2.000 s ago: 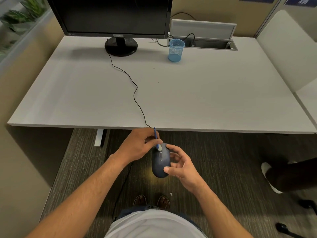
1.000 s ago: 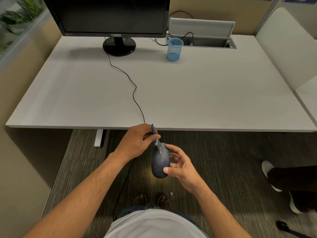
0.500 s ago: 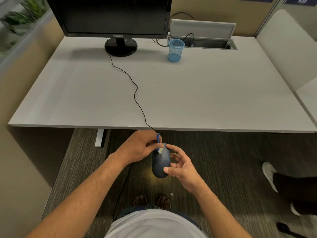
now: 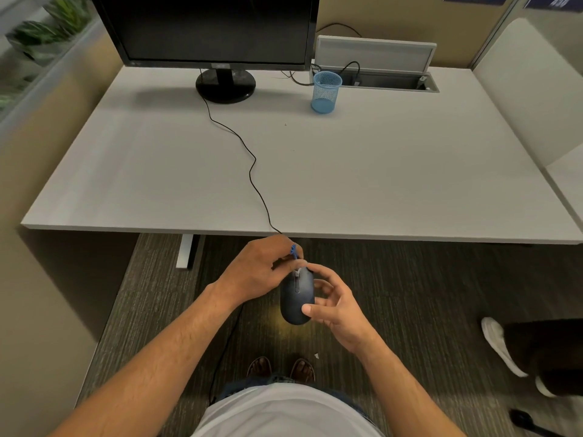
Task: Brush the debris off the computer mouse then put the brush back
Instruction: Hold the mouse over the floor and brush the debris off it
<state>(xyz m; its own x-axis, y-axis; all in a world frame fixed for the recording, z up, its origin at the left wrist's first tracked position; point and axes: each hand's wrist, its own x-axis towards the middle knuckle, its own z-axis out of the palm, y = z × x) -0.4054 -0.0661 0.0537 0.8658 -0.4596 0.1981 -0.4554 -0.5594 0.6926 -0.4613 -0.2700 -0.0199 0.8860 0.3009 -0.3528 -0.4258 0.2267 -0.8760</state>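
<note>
Grey carpet [image 4: 410,294] lies under hands pinching brush [image 4: 294,250] and cradling mouse [image 4: 298,302], before white desk [image 4: 378,184].

Dim, warm indoor light; soft shadow beneath the monitor [image 4: 217,29]; wide-angle bending and blur at edges

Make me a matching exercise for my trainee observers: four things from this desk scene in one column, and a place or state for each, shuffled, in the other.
Things
1. dark oval computer mouse
2. small blue-handled brush
3. blue wire-mesh cup
4. black monitor

Places
A. pinched in the left hand
B. standing at the desk's far left
C. held off the desk by the right hand
D. standing on the desk beside the open cable tray

Pairs: 1-C, 2-A, 3-D, 4-B
</note>
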